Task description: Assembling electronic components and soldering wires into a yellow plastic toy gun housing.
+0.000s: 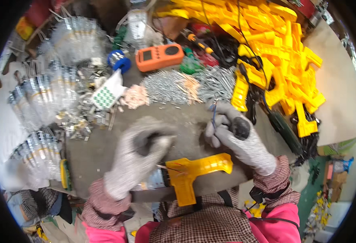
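Observation:
My gloved right hand (236, 131) pinches a thin blue wire-like piece (214, 115) upright between thumb and finger, over the dark work surface. To its left, my gloved left hand (135, 152) is smeared by motion, its fingers curled with thumb and fingertips together; anything between them cannot be made out. Below both hands, a yellow T-shaped plastic housing (192, 176) lies at the near table edge, its hollow side up, with thin wires in it. A clear, silvery part (157, 179) adjoins its left side, partly hidden by my left forearm.
Piles of screws (165, 87) and pinkish small parts (135, 96) lie beyond my hands, near an orange multimeter (159, 57). Yellow housings (283, 60) heap at far right. Bundled clear-wrapped parts (44, 89) fill the left. A dark-handled tool (285, 131) lies right.

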